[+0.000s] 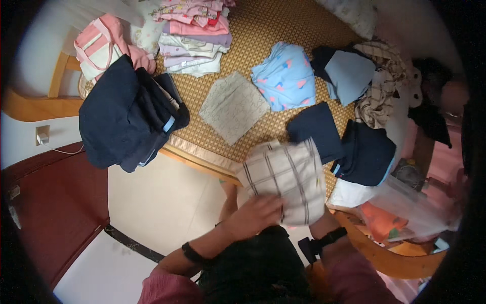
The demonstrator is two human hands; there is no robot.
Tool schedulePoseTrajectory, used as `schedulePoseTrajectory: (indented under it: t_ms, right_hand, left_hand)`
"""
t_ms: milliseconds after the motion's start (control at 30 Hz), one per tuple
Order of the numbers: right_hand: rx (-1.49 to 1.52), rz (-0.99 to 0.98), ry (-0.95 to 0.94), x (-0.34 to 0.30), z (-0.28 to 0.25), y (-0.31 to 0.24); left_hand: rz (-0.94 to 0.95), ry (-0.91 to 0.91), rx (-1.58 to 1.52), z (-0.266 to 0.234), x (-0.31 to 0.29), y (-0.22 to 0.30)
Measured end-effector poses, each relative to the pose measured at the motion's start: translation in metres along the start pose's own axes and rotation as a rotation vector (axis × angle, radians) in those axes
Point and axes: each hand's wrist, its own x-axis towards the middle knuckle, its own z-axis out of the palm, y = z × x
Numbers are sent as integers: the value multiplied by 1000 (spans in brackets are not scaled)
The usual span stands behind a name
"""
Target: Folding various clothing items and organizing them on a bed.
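Note:
A folded cream garment with dark checks [288,177] is held up in front of me, just off the bed's near edge; its exact kind does not show. My left hand [258,214] lies against its lower left side, fingers stretched out and a little blurred. My right hand [318,221] supports it from behind at the lower right, and the cloth hides most of its fingers. Just beyond it lie a folded navy garment [316,130], a grey patterned folded cloth [234,107] and a light blue folded cloth with pink spots [286,76].
A woven mat [263,25] covers the bed. On it are a tall stack of folded clothes [195,43], a navy pile [119,114], a pink bag [101,45], a blue-grey folded garment [349,73], and more navy clothes [367,152]. Wooden bed rails [43,105] bound it.

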Motion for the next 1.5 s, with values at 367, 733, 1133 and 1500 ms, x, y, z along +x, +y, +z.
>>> schedulePoseTrajectory:
  t_ms: [367,733,1133,1500]
  right_hand:
    - [-872,-547,-332,-136,188,-23]
    - [-1073,-1074,-17,-269,330,-63]
    - [-1530,-1608,171,-393,415,-110]
    - [-1375,-2038,177,-420,458,-104]
  left_hand:
    - [-387,788,-1394,-140,6,59]
    - [-134,673,-21,-352,23,145]
    - [-85,732,33,-461,0,237]
    - [200,927,645,-505,-20,267]
